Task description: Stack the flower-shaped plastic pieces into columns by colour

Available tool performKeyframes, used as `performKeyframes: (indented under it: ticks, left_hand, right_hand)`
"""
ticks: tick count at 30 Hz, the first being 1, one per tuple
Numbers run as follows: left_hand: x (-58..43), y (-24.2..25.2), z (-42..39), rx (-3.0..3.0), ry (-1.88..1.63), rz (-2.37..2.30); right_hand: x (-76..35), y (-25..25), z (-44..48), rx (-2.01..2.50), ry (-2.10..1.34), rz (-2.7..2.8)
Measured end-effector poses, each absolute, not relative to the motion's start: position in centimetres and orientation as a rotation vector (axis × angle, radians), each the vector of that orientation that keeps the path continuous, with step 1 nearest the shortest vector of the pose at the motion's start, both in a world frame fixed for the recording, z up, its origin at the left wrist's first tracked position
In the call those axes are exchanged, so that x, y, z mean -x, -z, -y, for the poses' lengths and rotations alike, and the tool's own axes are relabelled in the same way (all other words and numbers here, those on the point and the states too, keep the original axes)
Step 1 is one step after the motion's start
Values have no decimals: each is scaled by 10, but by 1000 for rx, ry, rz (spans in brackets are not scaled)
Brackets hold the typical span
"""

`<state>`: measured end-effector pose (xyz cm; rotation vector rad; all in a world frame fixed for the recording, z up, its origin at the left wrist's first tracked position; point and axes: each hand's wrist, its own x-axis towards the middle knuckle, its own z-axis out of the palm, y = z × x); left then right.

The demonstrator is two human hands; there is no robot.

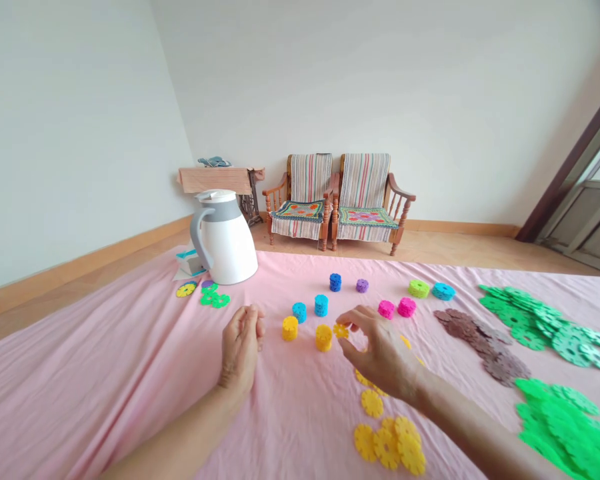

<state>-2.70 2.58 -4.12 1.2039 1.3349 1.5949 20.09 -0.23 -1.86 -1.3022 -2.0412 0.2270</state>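
Left hand (241,347) — fingers (246,319) curled together, palm hidden, any contents indeterminable. Right hand (383,357) — fingertips (355,313) pinched on a yellow flower-shaped plastic disc (341,331), just beside a yellow disc stack (323,337) above pink cloth (130,400)

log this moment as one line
left hand: fingers bunched | right hand: pinching yellow plastic disc | nearby: yellow disc stack

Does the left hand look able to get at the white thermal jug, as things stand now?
Probably yes. The left hand is raised a short way in front of the white thermal jug, and only bare pink sheet seems to lie between them. The green pieces sit off to the left.
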Motion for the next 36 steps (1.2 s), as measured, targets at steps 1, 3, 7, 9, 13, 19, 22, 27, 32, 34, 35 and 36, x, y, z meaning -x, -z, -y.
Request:
performKeyframes:
  ticks: [1,3,7,9,13,19,22,27,32,34,35,36]
  left_hand:
    - [28,42,-27,-1193,-1592,-1336]
    - [28,42,-29,-1185,-1580,-1333]
    - [26,40,-27,-1182,-1563,-1329]
    - [25,39,-26,-1177,-1557,-1332]
    - [25,39,-26,-1177,-1544,-1334]
    - [26,40,-27,-1193,-1530,-1338]
    - [26,40,-28,-1194,-1525,-1341]
    - [26,41,-29,-1192,-1525,-1340]
    - [26,42,-30,-1196,-1526,-1333]
    - [26,42,-30,-1201,-1528,-1332]
    - [26,41,-30,-1204,-1528,-1333]
    - [26,41,-30,-1206,-1527,-1334]
  right_hand:
    - [-197,19,0,1284,-221,2049]
    - [-190,21,-4,1266,-199,2061]
    - [-183,21,-7,1251,-133,2110]
    - [-182,21,-8,1254,-106,2134]
    - [-180,20,-8,1279,-76,2166]
    - [-182,19,-6,1262,-80,2125]
    - [-194,12,-4,1303,-88,2038]
    - [-238,4,1,1479,-55,1990]
    - [-286,20,7,1674,-139,2160]
    - [-295,28,9,1682,-161,2206]
    - [-298,30,9,1673,-162,2224]
    - [-299,32,9,1661,-156,2237]
